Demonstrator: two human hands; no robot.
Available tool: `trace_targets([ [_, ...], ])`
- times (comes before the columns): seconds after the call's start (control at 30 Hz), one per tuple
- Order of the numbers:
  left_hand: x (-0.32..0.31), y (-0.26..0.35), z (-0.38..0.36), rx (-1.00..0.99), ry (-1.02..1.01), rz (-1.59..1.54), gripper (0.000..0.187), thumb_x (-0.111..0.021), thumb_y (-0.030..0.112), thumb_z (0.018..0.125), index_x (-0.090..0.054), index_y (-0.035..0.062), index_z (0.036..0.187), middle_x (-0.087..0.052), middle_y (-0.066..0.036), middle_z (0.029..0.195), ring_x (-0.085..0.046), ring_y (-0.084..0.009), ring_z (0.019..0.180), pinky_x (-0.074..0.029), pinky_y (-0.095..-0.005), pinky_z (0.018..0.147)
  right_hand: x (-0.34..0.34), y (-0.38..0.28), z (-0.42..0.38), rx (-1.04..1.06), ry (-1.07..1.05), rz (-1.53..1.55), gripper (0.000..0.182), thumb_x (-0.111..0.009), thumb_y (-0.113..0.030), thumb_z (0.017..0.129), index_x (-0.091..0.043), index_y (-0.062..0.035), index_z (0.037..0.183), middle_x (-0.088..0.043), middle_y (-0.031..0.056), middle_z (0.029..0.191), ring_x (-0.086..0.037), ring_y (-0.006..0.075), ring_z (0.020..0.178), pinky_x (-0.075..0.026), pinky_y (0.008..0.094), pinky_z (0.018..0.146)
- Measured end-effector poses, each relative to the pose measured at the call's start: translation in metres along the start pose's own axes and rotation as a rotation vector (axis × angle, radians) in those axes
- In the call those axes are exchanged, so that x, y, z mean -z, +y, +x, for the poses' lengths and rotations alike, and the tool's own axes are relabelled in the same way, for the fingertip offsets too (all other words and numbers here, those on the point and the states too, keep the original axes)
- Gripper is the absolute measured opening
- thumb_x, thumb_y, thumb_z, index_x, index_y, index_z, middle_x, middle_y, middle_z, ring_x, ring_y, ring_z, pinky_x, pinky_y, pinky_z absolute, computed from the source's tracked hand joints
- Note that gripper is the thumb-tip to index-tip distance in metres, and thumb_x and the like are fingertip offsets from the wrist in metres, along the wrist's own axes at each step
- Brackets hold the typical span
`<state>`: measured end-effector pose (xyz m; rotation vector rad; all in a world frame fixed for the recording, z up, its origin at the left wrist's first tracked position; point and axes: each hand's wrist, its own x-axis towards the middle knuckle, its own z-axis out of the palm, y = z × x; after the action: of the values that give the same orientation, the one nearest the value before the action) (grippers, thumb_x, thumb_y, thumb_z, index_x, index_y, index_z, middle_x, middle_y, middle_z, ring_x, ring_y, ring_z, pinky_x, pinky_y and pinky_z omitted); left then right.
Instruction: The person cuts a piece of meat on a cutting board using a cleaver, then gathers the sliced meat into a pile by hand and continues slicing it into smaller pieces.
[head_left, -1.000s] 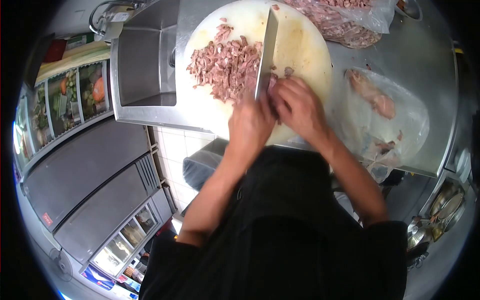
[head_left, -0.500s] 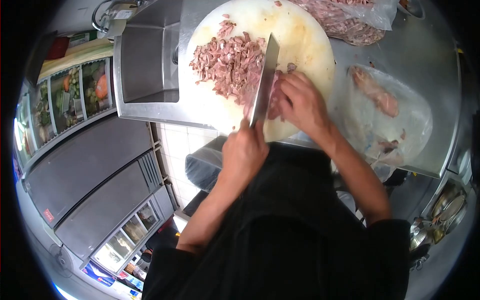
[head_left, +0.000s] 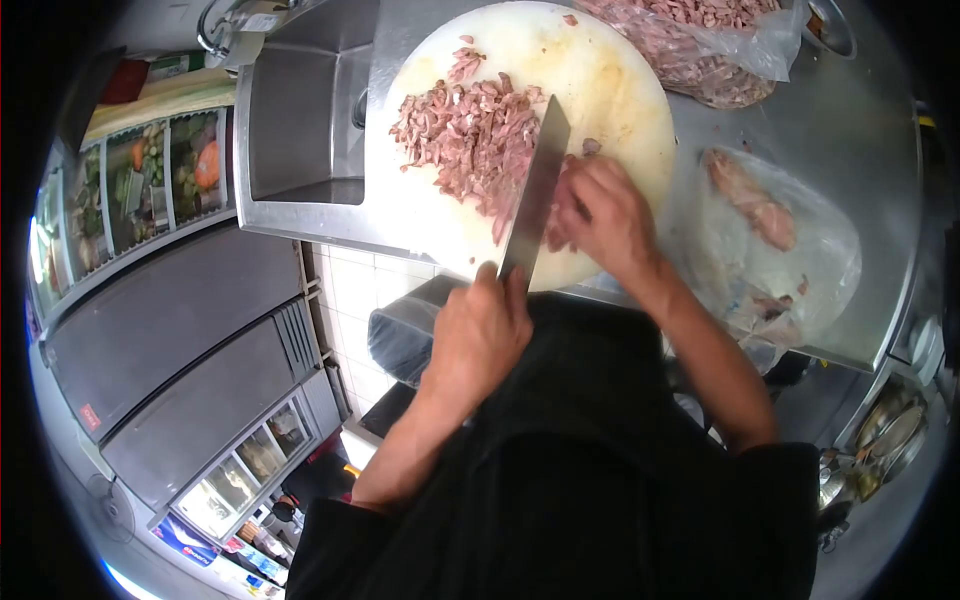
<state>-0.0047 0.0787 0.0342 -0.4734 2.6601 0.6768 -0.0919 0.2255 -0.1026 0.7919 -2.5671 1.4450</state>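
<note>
My left hand (head_left: 482, 325) is closed around the handle of a long, broad-bladed kitchen knife (head_left: 537, 185). The blade lies across a round white cutting board (head_left: 610, 80), pointing away from me. On its right side, my right hand (head_left: 607, 215) has its fingers curled over a piece of raw meat (head_left: 557, 236), pressing it on the board close to the blade. The fingers partly hide this piece. Left of the blade spreads a heap of sliced meat (head_left: 470, 140), with some strips touching or lying near the steel. A small dark scrap (head_left: 591, 147) sits beyond my right hand.
A plastic bag of cut meat (head_left: 715, 60) lies at the back right. On the steel counter (head_left: 840, 130), a clear plastic bag (head_left: 830, 250) lies under a larger piece of meat (head_left: 750, 200). A sink (head_left: 305, 120) is left of the board, and a refrigerator (head_left: 190, 330) stands farther left.
The knife has been drawn a little toward me, and its blade now shows more of its flat side. My right hand remains on the meat. The whole view has shifted slightly.
</note>
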Motion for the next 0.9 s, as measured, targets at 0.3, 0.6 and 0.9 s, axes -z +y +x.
trace_targets([
  [0.3, -0.039, 0.018, 0.118, -0.227, 0.288, -0.135, 0.037, -0.057, 0.024, 0.1, -0.064, -0.0075, 0.083, -0.063, -0.033, 0.067, -0.065, -0.0515, 0.065, -0.055, -0.0551, 0.064, 0.0, 0.0, 0.0, -0.003, 0.012, 0.012, 0.025, -0.069, -0.002, 0.077, -0.066, 0.0004, 0.102, -0.067, 0.0166, 0.112, -0.062, 0.0346, 0.108, -0.052, 0.042, 0.098],
  [0.6, -0.005, 0.006, -0.002, -0.009, 0.032, 0.023, 0.034, -0.059, 0.017, 0.101, -0.058, -0.0096, 0.079, -0.06, -0.035, 0.065, -0.063, -0.0517, 0.063, -0.049, -0.0554, 0.057, -0.002, -0.003, -0.001, 0.009, 0.057, -0.027, 0.021, -0.07, -0.003, 0.079, -0.067, 0.0002, 0.099, -0.068, 0.0157, 0.113, -0.064, 0.0329, 0.106, -0.054, 0.0405, 0.094],
  [0.9, -0.029, 0.022, 0.109, -0.151, 0.252, -0.164, 0.037, -0.058, 0.022, 0.099, -0.063, -0.0094, 0.08, -0.061, -0.035, 0.069, -0.064, -0.0524, 0.069, -0.052, -0.0549, 0.062, -0.004, 0.0, 0.0, 0.071, 0.07, -0.058, 0.024, -0.068, -0.003, 0.08, -0.067, 0.0015, 0.103, -0.067, 0.017, 0.115, -0.064, 0.0335, 0.106, -0.054, 0.0413, 0.094],
])
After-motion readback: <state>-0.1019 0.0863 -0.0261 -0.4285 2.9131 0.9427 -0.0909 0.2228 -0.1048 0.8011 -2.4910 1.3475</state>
